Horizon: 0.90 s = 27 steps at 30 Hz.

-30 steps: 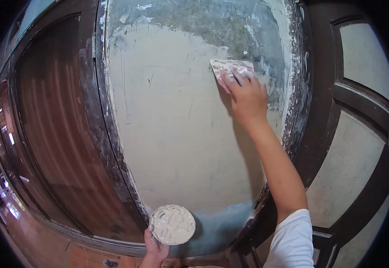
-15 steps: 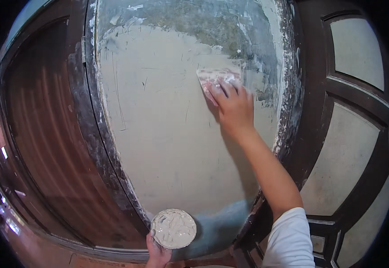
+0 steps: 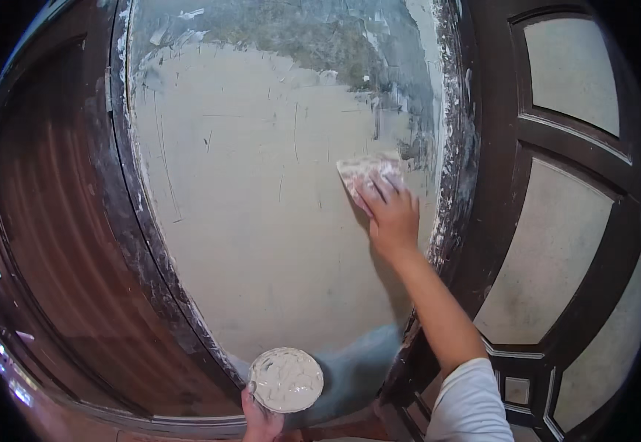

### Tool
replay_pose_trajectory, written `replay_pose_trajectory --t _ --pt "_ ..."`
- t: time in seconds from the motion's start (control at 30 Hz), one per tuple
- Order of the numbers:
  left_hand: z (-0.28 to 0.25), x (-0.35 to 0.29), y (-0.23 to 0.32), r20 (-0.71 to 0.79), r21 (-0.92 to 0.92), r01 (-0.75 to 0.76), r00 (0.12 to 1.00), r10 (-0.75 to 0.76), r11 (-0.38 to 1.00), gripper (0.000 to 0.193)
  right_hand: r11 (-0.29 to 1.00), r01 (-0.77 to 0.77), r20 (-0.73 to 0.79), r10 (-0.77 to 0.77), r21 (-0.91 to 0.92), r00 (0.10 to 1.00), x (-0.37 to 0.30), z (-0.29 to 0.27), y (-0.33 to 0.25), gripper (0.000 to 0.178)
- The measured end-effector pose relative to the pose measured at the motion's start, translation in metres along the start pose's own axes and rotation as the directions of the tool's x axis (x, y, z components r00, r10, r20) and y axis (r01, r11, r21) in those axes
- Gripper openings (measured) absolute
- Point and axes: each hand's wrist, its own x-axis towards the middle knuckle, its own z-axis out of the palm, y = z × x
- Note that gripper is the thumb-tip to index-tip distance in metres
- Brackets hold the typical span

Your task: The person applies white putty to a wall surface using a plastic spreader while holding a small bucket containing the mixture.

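My right hand (image 3: 393,217) presses a flat, putty-smeared spreader (image 3: 361,171) against the wall panel (image 3: 254,243), fingers laid across its back. Cream putty covers most of that panel, with thin scratch lines in it; bare grey-blue surface shows along the top and upper right. At the bottom, my left hand (image 3: 260,421) grips a round tub (image 3: 286,380) of wet cream putty by its left and lower side. The tub is held in front of the panel's lower end, its open top facing me.
A dark wooden frame (image 3: 118,147) with paint smears runs down the left of the panel. Beyond it stands a brown glossy door (image 3: 55,243). On the right, a spattered edge strip (image 3: 449,110) borders a dark door with pale inset panels (image 3: 556,250).
My right hand has drawn the spreader downward over the putty, leaving fresh streaks above it. The whole view has shifted slightly. My left hand keeps the tub in about the same place.
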Motion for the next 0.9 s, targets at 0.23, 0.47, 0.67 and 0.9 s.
replay_pose_trajectory --t 0.23,0.47,0.67,0.9 --pt "-0.017 0.002 -0.006 -0.006 0.077 0.050 0.999 -0.050 0.996 0.064 0.985 0.086 -0.102 -0.071 0.150 0.992 -0.089 -0.002 -0.006 0.049" --pt "0.004 0.005 -0.035 0.012 -0.036 0.115 0.993 -0.114 0.993 0.066 0.997 -0.071 -0.024 0.071 0.025 0.997 -0.007 -0.016 0.052 0.054" --pt "0.007 0.000 -0.038 -0.025 0.019 0.064 0.998 -0.064 0.998 0.068 0.984 -0.179 0.366 0.168 -0.004 0.915 -0.193 0.011 0.015 0.051" --pt "0.017 0.007 -0.054 -0.016 -0.089 0.064 0.998 -0.066 0.994 0.065 0.847 -0.429 0.495 0.239 0.314 0.835 -0.343 -0.012 0.002 0.042"
